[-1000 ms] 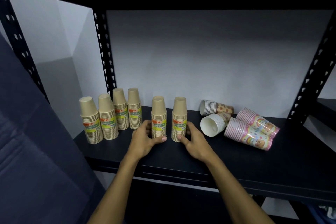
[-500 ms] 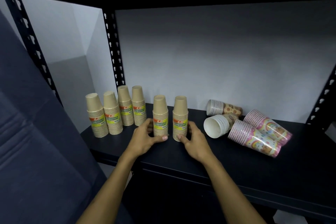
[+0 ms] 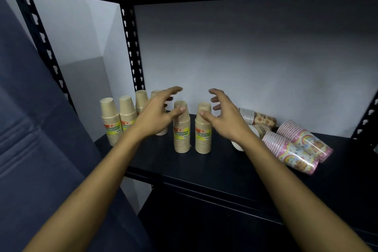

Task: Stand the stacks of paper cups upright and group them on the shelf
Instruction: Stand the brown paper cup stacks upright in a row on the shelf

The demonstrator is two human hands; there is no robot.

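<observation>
Several brown paper cup stacks stand upside down on the black shelf [image 3: 204, 172]. Two of them, the left middle stack [image 3: 181, 135] and the right middle stack [image 3: 203, 137], stand side by side at the centre. My left hand [image 3: 157, 114] hovers open beside the top of the left one, thumb near its tip. My right hand [image 3: 223, 116] hovers open beside the right one, thumb near its top. More brown stacks [image 3: 110, 122] stand at the far left, partly hidden by my left hand. Two pink stacks [image 3: 294, 147] and patterned stacks [image 3: 257, 118] lie on their sides at the right.
Black perforated uprights [image 3: 131, 47] frame the shelf, with a white wall behind. A dark blue panel [image 3: 36, 149] fills the left foreground. Another upright [image 3: 366, 116] stands at the far right. A lower shelf level is dark below.
Both hands have let go of the bases of the two middle stacks and risen to their tops, fingers spread. The view has moved closer and shifted left.
</observation>
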